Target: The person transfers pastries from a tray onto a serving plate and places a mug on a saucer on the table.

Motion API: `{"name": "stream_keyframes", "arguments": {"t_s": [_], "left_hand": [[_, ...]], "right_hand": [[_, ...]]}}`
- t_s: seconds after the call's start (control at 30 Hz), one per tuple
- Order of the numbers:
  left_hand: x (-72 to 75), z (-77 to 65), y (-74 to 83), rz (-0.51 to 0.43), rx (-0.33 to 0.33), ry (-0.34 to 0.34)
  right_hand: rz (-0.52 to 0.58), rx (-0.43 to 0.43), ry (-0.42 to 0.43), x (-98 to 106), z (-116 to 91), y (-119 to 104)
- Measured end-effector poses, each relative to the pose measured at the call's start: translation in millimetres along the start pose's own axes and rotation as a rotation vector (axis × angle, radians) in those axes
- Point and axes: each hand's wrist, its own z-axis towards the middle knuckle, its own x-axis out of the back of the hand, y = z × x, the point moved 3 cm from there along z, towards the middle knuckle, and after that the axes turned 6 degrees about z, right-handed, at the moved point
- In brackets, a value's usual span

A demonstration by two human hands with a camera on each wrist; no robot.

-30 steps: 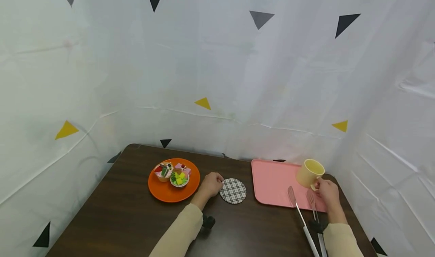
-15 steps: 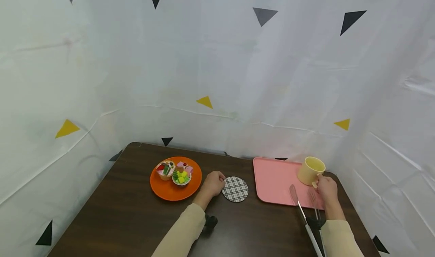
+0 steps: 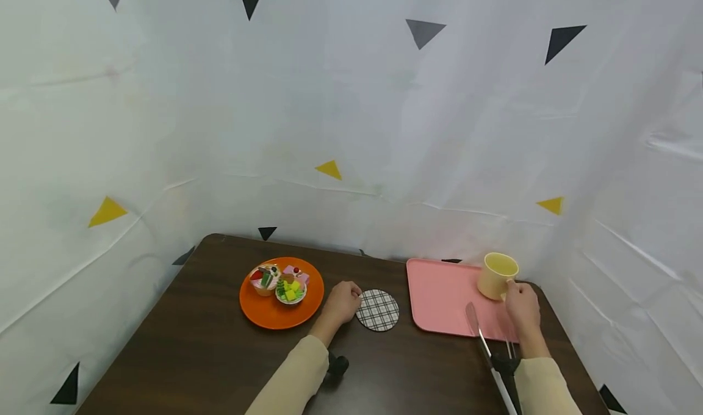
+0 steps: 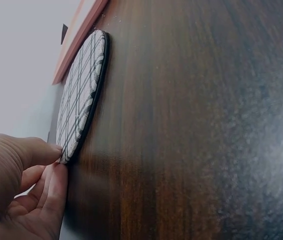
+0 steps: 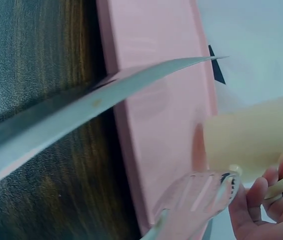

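Note:
My left hand (image 3: 342, 300) pinches the near-left edge of a round checked coaster (image 3: 378, 311) between thumb and fingers; the coaster lies on the dark table. In the left wrist view, the thumb (image 4: 39, 150) is over the coaster's rim. On the right, my right hand (image 3: 523, 311) holds a pale yellow mug (image 3: 493, 282) by its handle, upright at the right end of a pink tray (image 3: 436, 296). Whether the mug's base touches the tray cannot be told. A knife (image 3: 483, 342) and a fork (image 5: 196, 197) lie with their tips over the tray's front edge, near my right wrist.
An orange plate (image 3: 269, 319) with several toy cakes stands to the left of my left hand. The table (image 3: 181, 354) ends against white curtains (image 3: 351, 110) marked with triangles at the back and sides. Black straps with small devices (image 3: 336, 366) sit at my wrists.
The right hand and mug have shifted slightly left and a little up in the head view, and the forearm now covers more of the fork. The left hand stays at the coaster.

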Motion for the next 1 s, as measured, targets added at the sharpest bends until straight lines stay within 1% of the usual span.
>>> {"name": "stream_keyframes", "arguments": {"t_s": [0.17,0.4,0.53,0.67,0.9,1.0], "left_hand": [[2.8,-2.2,-2.3,0.009,-0.006,0.015],[1.8,-2.5,-2.5,-0.001,-0.022,0.022],[-0.2,-1.8,-3.0,-0.006,-0.022,0.024],[-0.4,-1.4,-2.5,-0.012,-0.025,0.029],[1.3,-2.7,-2.0,-0.024,-0.034,0.036],[1.7,-3.2,-2.4,-0.032,-0.028,0.034]], "right_hand": [[0.036,0.017,-0.004,-2,-5,-10],[0.074,0.025,-0.017,-3,-16,-15],[0.104,0.061,-0.031,-4,-24,-19],[0.121,0.098,-0.050,-5,-33,-28],[0.201,0.103,-0.126,-11,-46,-42],[0.227,0.116,-0.159,-15,-52,-47]]}}
